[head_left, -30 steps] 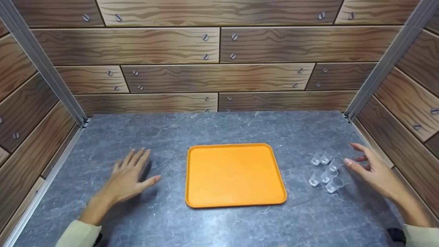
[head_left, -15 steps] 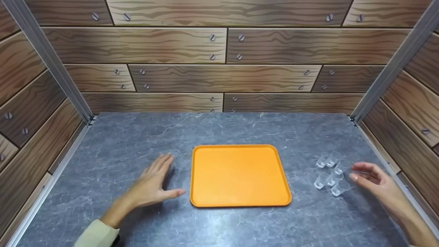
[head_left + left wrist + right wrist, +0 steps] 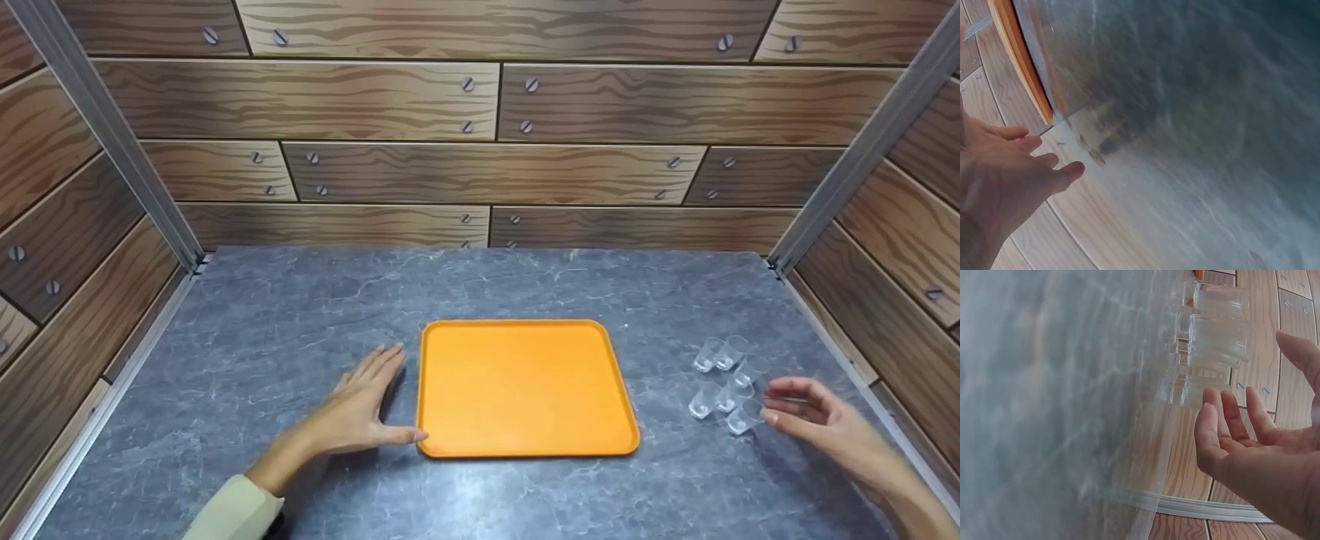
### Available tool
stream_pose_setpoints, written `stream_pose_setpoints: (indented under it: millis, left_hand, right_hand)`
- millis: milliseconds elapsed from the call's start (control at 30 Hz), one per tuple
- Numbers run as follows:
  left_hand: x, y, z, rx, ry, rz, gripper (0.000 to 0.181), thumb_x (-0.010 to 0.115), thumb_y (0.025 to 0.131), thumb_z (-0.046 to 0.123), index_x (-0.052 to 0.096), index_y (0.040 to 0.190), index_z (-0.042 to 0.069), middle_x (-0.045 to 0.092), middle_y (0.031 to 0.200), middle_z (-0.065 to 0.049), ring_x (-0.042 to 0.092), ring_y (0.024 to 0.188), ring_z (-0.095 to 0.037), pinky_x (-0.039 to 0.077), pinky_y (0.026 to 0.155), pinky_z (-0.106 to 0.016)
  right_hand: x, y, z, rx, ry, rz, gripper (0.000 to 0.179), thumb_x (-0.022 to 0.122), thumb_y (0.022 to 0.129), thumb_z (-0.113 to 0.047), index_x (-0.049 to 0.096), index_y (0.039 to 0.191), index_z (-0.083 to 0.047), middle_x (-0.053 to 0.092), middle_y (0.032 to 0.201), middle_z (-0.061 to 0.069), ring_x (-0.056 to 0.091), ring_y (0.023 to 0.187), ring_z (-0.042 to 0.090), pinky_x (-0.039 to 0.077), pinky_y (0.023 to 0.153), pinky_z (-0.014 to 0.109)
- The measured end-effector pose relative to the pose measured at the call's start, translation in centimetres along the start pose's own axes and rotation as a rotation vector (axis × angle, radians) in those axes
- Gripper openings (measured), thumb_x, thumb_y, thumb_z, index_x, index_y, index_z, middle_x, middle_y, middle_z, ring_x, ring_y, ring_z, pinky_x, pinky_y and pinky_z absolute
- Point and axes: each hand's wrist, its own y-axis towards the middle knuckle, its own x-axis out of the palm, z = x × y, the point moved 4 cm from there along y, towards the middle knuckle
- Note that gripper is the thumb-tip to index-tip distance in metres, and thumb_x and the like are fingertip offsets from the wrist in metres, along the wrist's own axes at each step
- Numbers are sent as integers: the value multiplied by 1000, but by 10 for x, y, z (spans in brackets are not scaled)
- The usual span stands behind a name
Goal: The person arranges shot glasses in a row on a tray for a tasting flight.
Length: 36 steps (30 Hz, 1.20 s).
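An orange rectangular tray (image 3: 525, 390) lies flat in the middle of the table. Beside its left edge is my left hand (image 3: 360, 412), fingers straight and thumb spread out to the tray's near left corner; whether the thumb touches the rim I cannot tell. Several small clear plastic cups (image 3: 742, 417) stand in a loose group right of the tray. Just right of the nearest cup is my right hand (image 3: 832, 435), its fingers loosely bent with nothing between them. The right wrist view shows the thumb well apart from the fingers, with the cups (image 3: 1221, 337) beyond the fingertips.
The grey marbled table (image 3: 480, 285) is enclosed by wood-patterned panels (image 3: 480, 172) at the back and both sides. Metal posts (image 3: 847, 142) stand at the back corners, and a metal rail (image 3: 112, 390) runs along the left edge.
My left hand has moved right, up to the tray's left edge. My right hand has come nearer to me, beside the nearest cup, its fingers bent. Tray and cups shift only with the head view.
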Motion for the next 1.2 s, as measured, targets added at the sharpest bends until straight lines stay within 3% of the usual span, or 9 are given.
stream_pose_setpoints:
  millis: [267, 400, 567, 900, 1200]
  left_hand:
    - [11, 6, 6, 53, 9, 10, 121, 80, 84, 76, 31, 171, 9, 25, 178, -16, 15, 163, -46, 14, 118, -83]
    - [14, 8, 7, 69, 21, -32, 122, 80, 84, 76, 30, 172, 8, 24, 179, -14, 15, 163, -46, 16, 118, -83]
    - [15, 10, 5, 80, 33, -63, 124, 81, 83, 76, 30, 171, 6, 24, 179, -13, 15, 164, -45, 16, 121, -79]
    - [12, 13, 3, 128, 51, -62, 127, 86, 80, 75, 31, 171, 5, 23, 179, -14, 15, 163, -48, 16, 121, -80]
    - [12, 17, 1, 137, 47, -102, 128, 87, 80, 73, 28, 172, 7, 18, 181, -10, 10, 164, -46, 15, 121, -80]
  right_hand:
    - [3, -2, 5, 36, -41, -106, 47, 70, 106, -3, 48, 146, 9, 67, 132, -8, 66, 116, 2, 58, 91, 25]
    - [4, -3, 7, -12, -49, -202, 43, 69, 105, 1, 49, 142, 11, 68, 131, -11, 66, 116, 2, 59, 90, 28]
    - [7, 0, 6, -63, -16, -312, 38, 65, 106, 4, 50, 140, 14, 70, 132, -5, 68, 118, 7, 61, 91, 31]
    - [10, 5, 4, -34, -83, -268, 35, 67, 107, 0, 54, 136, 13, 71, 126, -7, 69, 110, 6, 62, 86, 31]
    - [17, 6, 3, -26, -196, -162, 30, 72, 104, -2, 61, 129, 11, 73, 117, -7, 70, 99, 1, 61, 82, 26]
